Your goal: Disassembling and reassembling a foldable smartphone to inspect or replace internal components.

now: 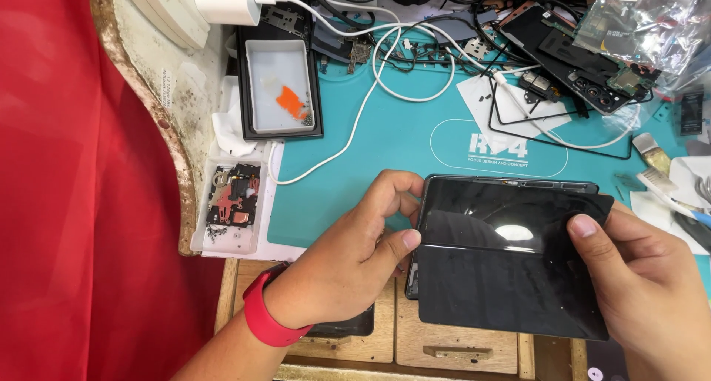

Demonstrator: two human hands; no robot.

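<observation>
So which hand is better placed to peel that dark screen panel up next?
Probably the right hand: its thumb already lies on the lifted black panel. The left hand grips the phone's left edge, steadying it.

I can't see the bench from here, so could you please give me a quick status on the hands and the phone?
Left hand and right hand both grip the black screen panel. Panel lifted off the phone body. White cable lies clear on the mat.

Parts tray [280, 85] lies left of mat [385, 140].

A glossy black rectangular screen panel [511, 266] at centre, a crinkled clear plastic bag [641, 18] top right
</observation>
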